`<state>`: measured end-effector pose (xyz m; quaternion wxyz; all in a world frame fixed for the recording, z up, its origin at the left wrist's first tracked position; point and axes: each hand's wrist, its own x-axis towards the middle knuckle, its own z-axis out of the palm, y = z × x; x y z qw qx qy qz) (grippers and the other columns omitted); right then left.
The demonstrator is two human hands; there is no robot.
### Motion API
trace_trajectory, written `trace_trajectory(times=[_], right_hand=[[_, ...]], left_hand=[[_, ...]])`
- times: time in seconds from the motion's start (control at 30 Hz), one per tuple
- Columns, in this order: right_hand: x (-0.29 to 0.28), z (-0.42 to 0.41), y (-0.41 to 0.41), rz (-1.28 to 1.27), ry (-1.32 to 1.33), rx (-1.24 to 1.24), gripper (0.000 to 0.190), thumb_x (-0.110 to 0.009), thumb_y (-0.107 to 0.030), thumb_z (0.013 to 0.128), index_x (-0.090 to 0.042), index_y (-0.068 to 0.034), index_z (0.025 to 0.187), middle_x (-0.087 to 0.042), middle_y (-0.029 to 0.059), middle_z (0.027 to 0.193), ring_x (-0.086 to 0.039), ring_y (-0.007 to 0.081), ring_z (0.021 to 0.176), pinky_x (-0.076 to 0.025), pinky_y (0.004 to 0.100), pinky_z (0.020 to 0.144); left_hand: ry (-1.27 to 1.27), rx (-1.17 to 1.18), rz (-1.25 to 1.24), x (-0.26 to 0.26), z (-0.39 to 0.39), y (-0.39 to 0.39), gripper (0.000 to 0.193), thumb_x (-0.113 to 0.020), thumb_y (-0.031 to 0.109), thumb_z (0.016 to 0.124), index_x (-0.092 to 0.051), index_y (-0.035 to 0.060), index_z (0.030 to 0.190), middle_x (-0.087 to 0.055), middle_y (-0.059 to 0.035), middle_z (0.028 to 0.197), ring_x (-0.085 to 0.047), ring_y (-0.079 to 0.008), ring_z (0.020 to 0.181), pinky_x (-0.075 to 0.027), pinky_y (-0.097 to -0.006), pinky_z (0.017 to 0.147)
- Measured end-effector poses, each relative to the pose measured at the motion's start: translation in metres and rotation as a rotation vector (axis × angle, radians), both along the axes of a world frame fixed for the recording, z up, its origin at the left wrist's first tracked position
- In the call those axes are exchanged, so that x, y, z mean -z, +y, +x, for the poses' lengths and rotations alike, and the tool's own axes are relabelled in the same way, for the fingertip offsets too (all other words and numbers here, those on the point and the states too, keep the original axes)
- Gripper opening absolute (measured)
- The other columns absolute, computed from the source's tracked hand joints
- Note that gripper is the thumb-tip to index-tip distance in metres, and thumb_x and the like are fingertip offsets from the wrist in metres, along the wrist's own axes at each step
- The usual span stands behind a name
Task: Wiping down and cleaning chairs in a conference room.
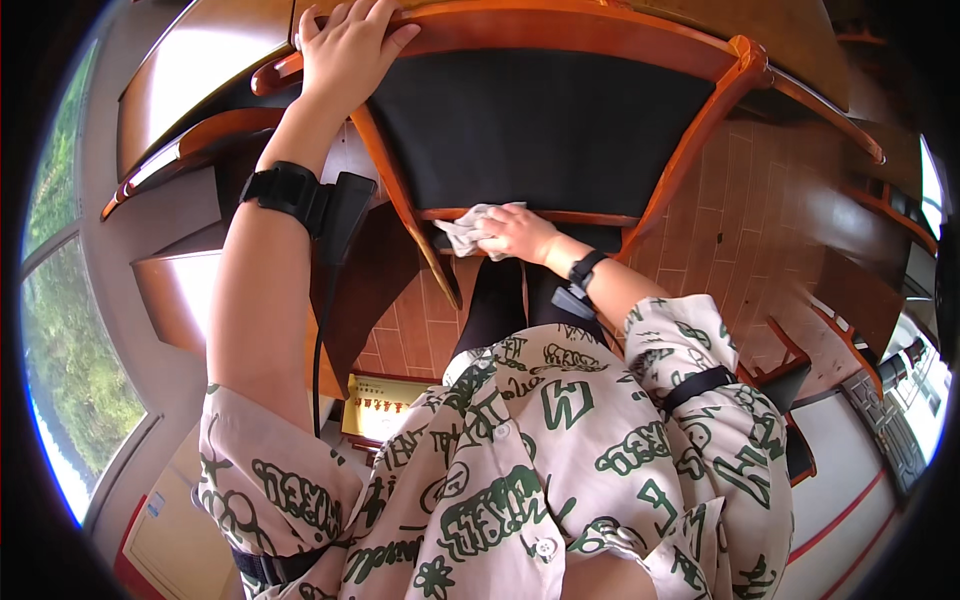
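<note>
A wooden chair with a black padded backrest [540, 127] stands directly before me, its back towards me. My left hand [349, 56] grips the left end of its orange-brown top rail [555, 34], fingers over the far side and thumb along the near edge. My right hand [525, 234] holds a crumpled whitish cloth [461, 229] against the lower crossrail [592, 218] of the backrest, left of its middle. The palm side of this hand is hidden, and part of the cloth is under the fingers.
A wooden table [795, 37] lies beyond the chair. Another wooden chair [195, 142] and glossy desks stand at left, near a window [82, 360]. Brown tiles [705, 202] cover the floor. A yellow plaque with writing [375, 405] is below. More chairs are at right.
</note>
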<state>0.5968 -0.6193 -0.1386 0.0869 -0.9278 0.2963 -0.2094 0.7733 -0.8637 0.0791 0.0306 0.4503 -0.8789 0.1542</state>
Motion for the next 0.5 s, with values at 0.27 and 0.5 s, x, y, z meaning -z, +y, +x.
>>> trace_trajectory(times=[0.27, 0.5], right_hand=[[-0.034, -0.106, 0.049, 0.129, 0.336, 0.372, 0.012, -0.056, -0.016, 0.074, -0.061, -0.021, 0.084, -0.052, -0.0023, 0.106, -0.049, 0.0183, 0.101, -0.041, 0.0336, 0.083], [-0.078, -0.159, 0.093, 0.397, 0.208, 0.853, 0.037, -0.062, 0.003, 0.06, -0.064, -0.014, 0.093, -0.052, 0.0071, 0.11, -0.048, 0.0294, 0.104, -0.042, 0.0418, 0.085]], left_hand=[[-0.01, -0.031, 0.029, 0.007, 0.012, -0.012, 0.037, -0.047, 0.043, 0.091, -0.054, 0.0156, 0.114, -0.058, -0.0023, 0.111, -0.05, -0.0237, 0.112, -0.025, -0.0497, 0.102], [0.214, 0.065, -0.049, 0.016, 0.007, -0.012, 0.025, -0.056, 0.033, 0.084, -0.055, 0.0089, 0.09, -0.059, -0.0081, 0.088, -0.053, -0.0271, 0.095, -0.027, -0.0508, 0.096]])
